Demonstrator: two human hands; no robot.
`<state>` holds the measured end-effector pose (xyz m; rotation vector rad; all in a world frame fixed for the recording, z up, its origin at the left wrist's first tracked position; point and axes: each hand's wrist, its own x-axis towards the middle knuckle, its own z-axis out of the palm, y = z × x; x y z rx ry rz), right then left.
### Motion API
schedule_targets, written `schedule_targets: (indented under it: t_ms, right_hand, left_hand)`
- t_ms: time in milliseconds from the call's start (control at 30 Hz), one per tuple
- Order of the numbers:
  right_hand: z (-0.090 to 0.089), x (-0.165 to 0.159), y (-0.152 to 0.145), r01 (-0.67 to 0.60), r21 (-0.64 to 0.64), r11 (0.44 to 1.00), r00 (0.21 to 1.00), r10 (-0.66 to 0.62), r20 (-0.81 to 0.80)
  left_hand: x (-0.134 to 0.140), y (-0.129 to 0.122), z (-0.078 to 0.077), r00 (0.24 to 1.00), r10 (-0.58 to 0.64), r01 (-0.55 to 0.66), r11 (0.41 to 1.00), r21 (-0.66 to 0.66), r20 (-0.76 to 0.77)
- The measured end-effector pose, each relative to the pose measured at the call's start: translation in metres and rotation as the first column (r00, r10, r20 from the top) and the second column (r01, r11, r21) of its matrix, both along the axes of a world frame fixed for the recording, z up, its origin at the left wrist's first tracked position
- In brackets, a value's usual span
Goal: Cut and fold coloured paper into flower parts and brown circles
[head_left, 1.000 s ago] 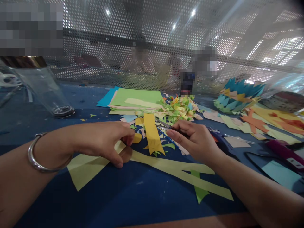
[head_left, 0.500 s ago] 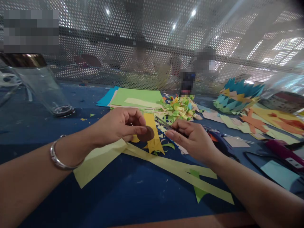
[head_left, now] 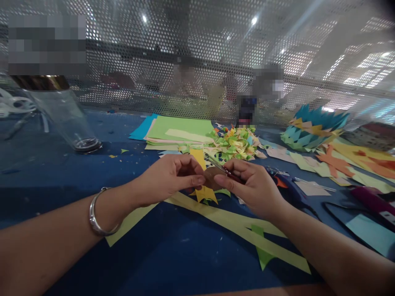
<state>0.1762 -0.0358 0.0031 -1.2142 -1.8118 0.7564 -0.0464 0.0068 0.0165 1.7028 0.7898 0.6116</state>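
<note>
Left hand (head_left: 168, 179) extends from 8 o'clock, thumb and fingertips pinching brown disc (head_left: 212, 177) at its 9 o'clock edge. Right hand (head_left: 256, 187), from 4 o'clock, curls round scissors (head_left: 216, 163), thumb at disc's 3 o'clock.

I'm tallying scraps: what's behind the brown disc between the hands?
Beyond the disc, the yellow strip shows above and below, with a green scrap just below right. The left hand and disc cover the strip's middle; anything else directly behind the disc is hidden.
</note>
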Motion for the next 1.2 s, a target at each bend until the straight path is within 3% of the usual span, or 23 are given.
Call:
schedule_targets:
  t_ms: [133,267,467,567,700,767,867,967,1067,1200]
  right_hand:
    - [-0.006,0.006,0.006,0.068,0.059,0.996,0.996,-0.064,-0.067]
    - [-0.008,0.012,0.009,0.098,0.027,0.995,0.989,-0.095,-0.110]
    - [-0.001,0.008,0.004,-0.011,-0.055,0.998,0.993,0.017,0.113]
    - [-0.001,0.004,0.005,-0.045,-0.092,0.995,0.988,0.058,0.145]
    - [-0.003,0.002,0.008,-0.047,-0.112,0.993,0.987,0.064,0.147]
    - [-0.002,0.003,0.009,-0.046,-0.125,0.991,0.988,0.064,0.140]
    - [0.000,0.004,0.010,-0.032,-0.119,0.992,0.988,0.049,0.145]
    - [0.002,0.005,0.011,-0.015,-0.098,0.995,0.986,0.031,0.164]
    - [0.003,0.008,0.012,-0.020,-0.091,0.996,0.984,0.035,0.172]
    - [0.002,0.011,0.015,-0.051,-0.120,0.991,0.988,0.068,0.142]
  left_hand:
    - [-0.014,0.017,-0.002,0.979,0.149,-0.108,0.957,0.270,-0.135]
    - [-0.028,0.036,-0.006,0.871,0.400,-0.191,0.811,0.553,-0.287]
    - [-0.031,0.042,-0.008,0.795,0.436,-0.116,0.792,0.599,-0.423]
    - [-0.029,0.049,-0.001,0.751,0.465,-0.079,0.769,0.635,-0.470]
    - [-0.024,0.089,0.019,0.578,0.489,0.158,0.718,0.677,-0.653]
    - [-0.016,0.119,0.030,0.549,0.519,0.185,0.689,0.701,-0.655]
    - [0.000,0.161,0.038,0.514,0.493,0.222,0.714,0.664,-0.702]
    - [0.015,0.193,0.037,0.462,0.446,0.236,0.772,0.591,-0.767]
    - [0.022,0.214,0.034,0.415,0.366,0.248,0.836,0.490,-0.833]
    - [0.022,0.224,0.038,0.354,0.315,0.255,0.873,0.415,-0.881]
